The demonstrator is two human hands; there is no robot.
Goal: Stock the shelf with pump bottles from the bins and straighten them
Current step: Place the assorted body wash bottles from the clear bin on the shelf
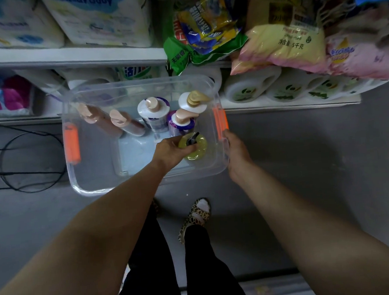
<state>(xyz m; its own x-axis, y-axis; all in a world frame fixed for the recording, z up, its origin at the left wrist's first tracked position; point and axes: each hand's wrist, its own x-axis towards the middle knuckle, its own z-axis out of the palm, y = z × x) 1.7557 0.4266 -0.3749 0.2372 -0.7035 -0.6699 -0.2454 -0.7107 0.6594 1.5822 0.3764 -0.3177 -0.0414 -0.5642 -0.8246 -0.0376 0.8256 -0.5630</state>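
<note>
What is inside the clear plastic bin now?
Inside the clear bin: two brown bottles lying down, three white pump bottles, and a yellow bottle gripped by the left hand. The hand covers part of the yellow bottle.

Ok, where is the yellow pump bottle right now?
In the head view, the yellow pump bottle sits in the clear bin, near its right wall, gripped by the left hand.

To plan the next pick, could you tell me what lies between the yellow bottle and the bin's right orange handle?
Head view: only bare clear bin wall separates the yellow bottle from the orange handle.
</note>
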